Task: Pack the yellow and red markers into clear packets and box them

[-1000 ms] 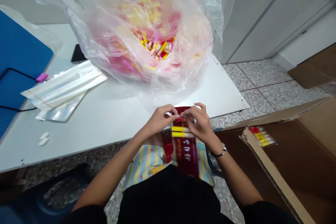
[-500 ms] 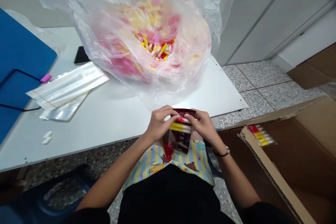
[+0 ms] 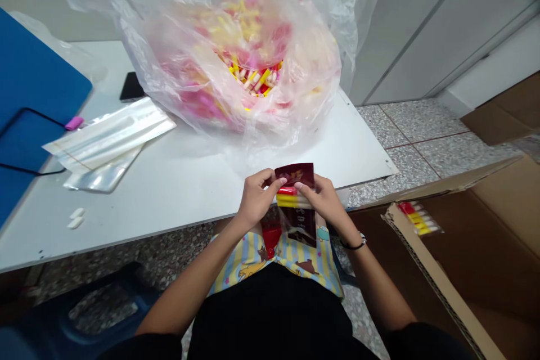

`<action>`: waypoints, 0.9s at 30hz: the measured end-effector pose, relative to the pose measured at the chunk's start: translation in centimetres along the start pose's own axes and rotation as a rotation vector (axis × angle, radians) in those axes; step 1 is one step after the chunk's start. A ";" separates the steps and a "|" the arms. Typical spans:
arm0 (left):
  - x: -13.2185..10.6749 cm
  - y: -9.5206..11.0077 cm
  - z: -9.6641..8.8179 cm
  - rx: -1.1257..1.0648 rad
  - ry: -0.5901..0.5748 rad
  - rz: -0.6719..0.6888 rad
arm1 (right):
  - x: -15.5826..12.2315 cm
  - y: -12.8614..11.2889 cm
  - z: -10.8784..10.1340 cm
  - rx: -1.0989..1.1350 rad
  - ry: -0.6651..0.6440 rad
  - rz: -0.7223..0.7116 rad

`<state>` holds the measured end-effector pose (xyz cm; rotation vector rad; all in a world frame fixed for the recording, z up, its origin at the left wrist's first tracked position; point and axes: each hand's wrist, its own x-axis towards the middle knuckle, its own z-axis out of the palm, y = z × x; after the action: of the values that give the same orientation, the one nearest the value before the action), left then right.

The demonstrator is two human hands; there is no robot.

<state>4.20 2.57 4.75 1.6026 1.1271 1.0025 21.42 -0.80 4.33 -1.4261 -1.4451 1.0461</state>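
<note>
Maroon printed pouch [image 3: 300, 224] stands upright between both hands, over the person's lap and just off the near edge of a white table [image 3: 181, 185]. Left hand [image 3: 256, 199] and right hand [image 3: 321, 199] are both closed on its upper part, gripping from either side with the fingers curled in. A row of yellow-and-red sticks [image 3: 293, 199] shows across the pouch between them. Below the left hand hangs a red piece [image 3: 270, 239], too hidden to identify. Striped cartoon-print cloth [image 3: 248, 261] lies across the lap, and a dark bracelet [image 3: 353, 246] circles the right wrist. On the table, a large clear plastic bag [image 3: 310, 62] holds a heap of yellow and pink sticks [image 3: 253, 77]. Flat clear pouches [image 3: 109, 140] lie near it, beside a black phone [image 3: 132, 86] and a blue board [image 3: 37, 67]. To the right, another stick bundle [image 3: 419, 217] lies in an open cardboard box [image 3: 426, 270].
</note>
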 end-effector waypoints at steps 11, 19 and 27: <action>0.1 -1.3 1.6 -0.440 -0.173 -0.259 | 0.7 0.3 1.6 0.110 0.207 -0.004; -0.5 -1.9 1.9 -0.508 -0.215 -0.382 | 1.1 0.6 0.9 0.177 0.095 -0.019; 0.3 -2.3 1.8 -0.243 -0.097 -0.266 | 2.7 1.1 0.8 0.142 0.048 -0.009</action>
<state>5.43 2.85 2.09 1.2570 1.0746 0.8418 20.97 1.91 3.03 -1.3331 -1.3155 1.0790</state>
